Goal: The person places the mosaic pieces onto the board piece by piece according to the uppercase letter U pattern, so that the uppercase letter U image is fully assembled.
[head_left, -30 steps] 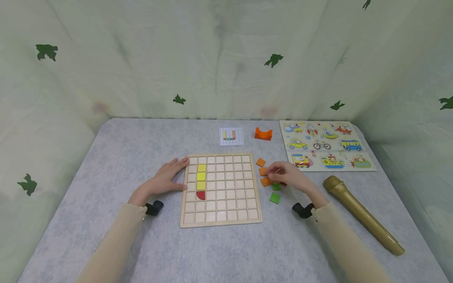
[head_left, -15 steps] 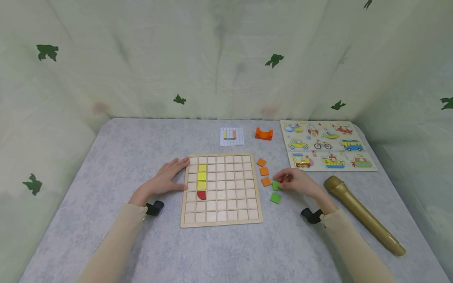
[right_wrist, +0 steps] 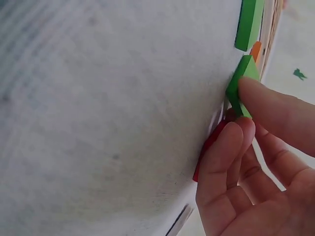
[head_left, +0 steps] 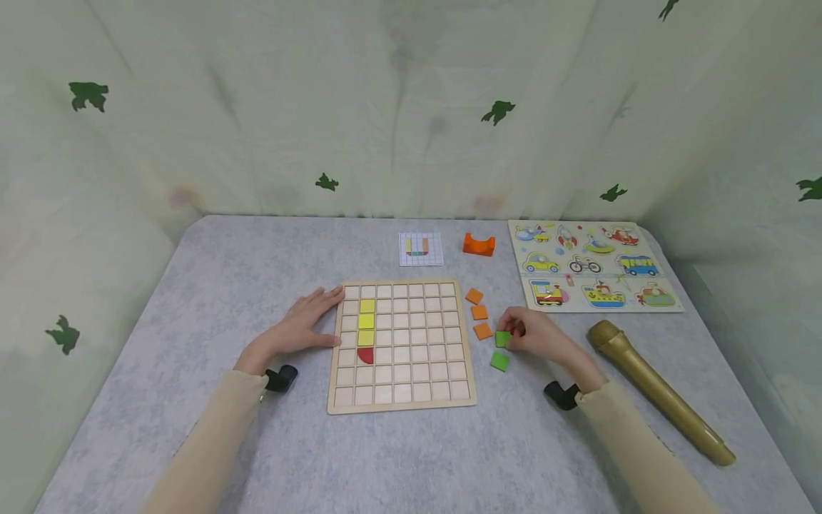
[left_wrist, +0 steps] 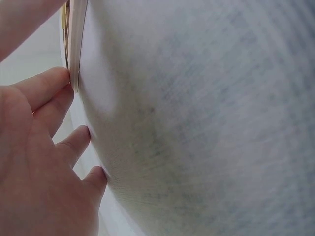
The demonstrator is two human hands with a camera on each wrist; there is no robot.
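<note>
In the head view, a wooden grid board (head_left: 401,373) lies on the table, with three yellow square tiles (head_left: 366,322) in a column above a red quarter-round piece (head_left: 365,355). My left hand (head_left: 297,330) rests at the board's left edge, fingers spread; the left wrist view shows fingertips against the board's side (left_wrist: 76,49). My right hand (head_left: 538,334) pinches a green square tile (right_wrist: 237,83) between thumb and finger, and the tile looks tilted. A red piece (right_wrist: 208,147) sits under its other fingers, partly hidden. Another green tile (head_left: 499,361) lies just nearer me.
Three orange tiles (head_left: 479,312) line the board's right side. Behind the board are a pattern card (head_left: 420,249) and an orange stand (head_left: 479,245). A vehicle picture puzzle (head_left: 594,275) occupies the back right, with a gold microphone (head_left: 658,389) in front of it.
My right hand has shifted from the orange tiles to the right and towards me, and now pinches the upper green tile. My left hand and the board have stayed in place.
</note>
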